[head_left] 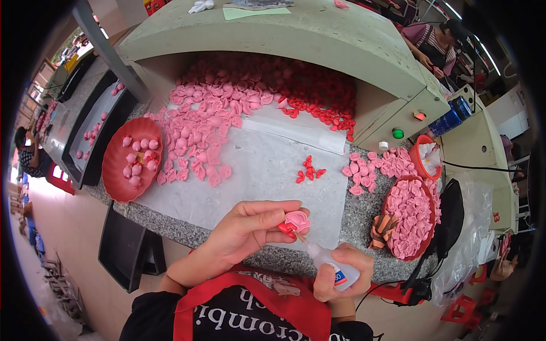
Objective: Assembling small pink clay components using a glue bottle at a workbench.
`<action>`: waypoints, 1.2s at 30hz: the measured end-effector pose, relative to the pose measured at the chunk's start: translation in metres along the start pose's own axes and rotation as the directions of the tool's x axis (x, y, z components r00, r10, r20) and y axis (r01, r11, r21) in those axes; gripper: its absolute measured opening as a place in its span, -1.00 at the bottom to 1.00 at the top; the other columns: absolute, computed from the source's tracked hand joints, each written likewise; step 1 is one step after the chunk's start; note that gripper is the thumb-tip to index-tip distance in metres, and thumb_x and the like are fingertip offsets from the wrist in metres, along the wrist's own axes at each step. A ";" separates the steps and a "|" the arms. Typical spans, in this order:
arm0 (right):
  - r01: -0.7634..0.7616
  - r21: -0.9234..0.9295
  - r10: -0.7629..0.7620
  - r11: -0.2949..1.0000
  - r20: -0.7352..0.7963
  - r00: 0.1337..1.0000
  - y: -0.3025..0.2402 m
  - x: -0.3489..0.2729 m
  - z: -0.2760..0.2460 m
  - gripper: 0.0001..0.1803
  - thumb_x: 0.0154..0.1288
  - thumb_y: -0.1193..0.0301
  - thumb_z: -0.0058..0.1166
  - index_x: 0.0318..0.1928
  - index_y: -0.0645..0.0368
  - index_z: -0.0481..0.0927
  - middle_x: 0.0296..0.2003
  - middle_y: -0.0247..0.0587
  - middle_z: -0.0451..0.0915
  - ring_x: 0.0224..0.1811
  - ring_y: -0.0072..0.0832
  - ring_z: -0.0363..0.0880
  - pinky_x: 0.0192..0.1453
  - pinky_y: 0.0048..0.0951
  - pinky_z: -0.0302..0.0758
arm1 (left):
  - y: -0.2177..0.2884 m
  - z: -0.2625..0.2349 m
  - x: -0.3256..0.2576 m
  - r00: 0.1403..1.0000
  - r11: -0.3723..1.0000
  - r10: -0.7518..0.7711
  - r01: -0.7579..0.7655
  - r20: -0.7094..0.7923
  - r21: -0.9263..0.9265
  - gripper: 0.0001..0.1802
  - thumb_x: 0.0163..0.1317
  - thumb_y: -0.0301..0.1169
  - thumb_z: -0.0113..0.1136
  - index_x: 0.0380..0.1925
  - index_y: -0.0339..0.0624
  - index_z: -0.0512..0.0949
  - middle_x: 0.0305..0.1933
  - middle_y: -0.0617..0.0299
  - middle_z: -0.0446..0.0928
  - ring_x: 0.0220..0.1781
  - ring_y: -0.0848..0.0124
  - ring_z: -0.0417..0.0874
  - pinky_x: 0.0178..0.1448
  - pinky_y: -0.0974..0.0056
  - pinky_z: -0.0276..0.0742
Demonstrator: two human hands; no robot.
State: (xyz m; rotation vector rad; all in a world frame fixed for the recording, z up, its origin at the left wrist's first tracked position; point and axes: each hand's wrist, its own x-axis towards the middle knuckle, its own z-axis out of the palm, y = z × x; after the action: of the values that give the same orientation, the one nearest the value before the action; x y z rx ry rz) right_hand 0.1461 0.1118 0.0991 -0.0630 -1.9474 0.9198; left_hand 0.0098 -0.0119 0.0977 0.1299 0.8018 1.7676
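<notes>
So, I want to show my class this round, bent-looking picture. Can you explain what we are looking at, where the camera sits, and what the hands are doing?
There is no machine here: a person works with two bare hands. The camera is worn on the person's head and looks down through a very wide lens, which bends straight edges near the rim.

The left hand pinches a small pink shell-shaped piece with a red part under it. The right hand grips a small clear squeeze bottle, its thin nozzle pointing up at that piece.

On the speckled stone worktop lie a pale sheet, a heap of pink pieces, smaller red pieces, a red tray on the left and a red basket of pink pieces on the right. Other people work at the edges.
</notes>
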 end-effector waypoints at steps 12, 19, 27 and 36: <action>-0.004 0.000 0.004 1.000 0.000 1.000 -0.002 0.003 0.001 -0.68 -0.22 0.52 0.11 -0.33 0.25 0.39 -0.73 -0.27 0.39 -0.82 -0.48 0.33 -0.73 -0.55 0.29 | -0.001 -0.002 -0.001 1.000 1.000 -0.018 0.018 0.010 -0.005 -0.64 0.19 -0.41 0.00 -0.03 -0.37 0.40 0.03 -0.17 0.37 -0.04 0.07 0.52 -0.08 0.21 0.55; 0.001 -0.034 -0.001 0.999 0.015 1.000 -0.003 0.004 0.000 -0.67 -0.26 0.52 0.13 -0.34 0.22 0.42 -0.71 -0.30 0.39 -0.80 -0.48 0.34 -0.71 -0.56 0.29 | 0.000 -0.002 -0.001 1.000 1.000 -0.003 0.003 0.026 0.004 -0.64 0.18 -0.42 0.01 -0.03 -0.36 0.40 0.05 -0.17 0.36 -0.03 0.07 0.51 -0.09 0.21 0.56; 0.013 -0.071 -0.013 0.997 -0.006 1.000 -0.005 0.004 0.001 -0.68 -0.28 0.51 0.14 -0.36 0.22 0.46 -0.63 -0.31 0.44 -0.75 -0.48 0.37 -0.65 -0.57 0.32 | -0.001 -0.004 -0.001 0.999 1.000 -0.004 0.004 0.032 -0.007 -0.65 0.18 -0.44 0.00 -0.03 -0.36 0.40 0.05 -0.18 0.35 -0.02 0.07 0.51 -0.09 0.21 0.57; 0.039 -0.083 -0.037 0.996 0.029 0.999 -0.008 0.008 -0.001 -0.69 -0.27 0.53 0.14 -0.36 0.23 0.45 -0.64 -0.31 0.44 -0.76 -0.49 0.37 -0.66 -0.58 0.32 | -0.002 -0.004 -0.001 1.000 1.000 0.000 0.000 0.019 0.007 -0.65 0.18 -0.44 0.00 -0.03 -0.36 0.40 0.06 -0.17 0.35 -0.01 0.06 0.50 -0.08 0.20 0.55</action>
State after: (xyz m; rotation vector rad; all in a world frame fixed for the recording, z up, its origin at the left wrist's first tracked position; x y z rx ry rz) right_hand 0.1451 0.1102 0.1107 -0.0616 -2.0061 0.8177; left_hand 0.0098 -0.0146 0.0944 0.1509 0.7947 1.7612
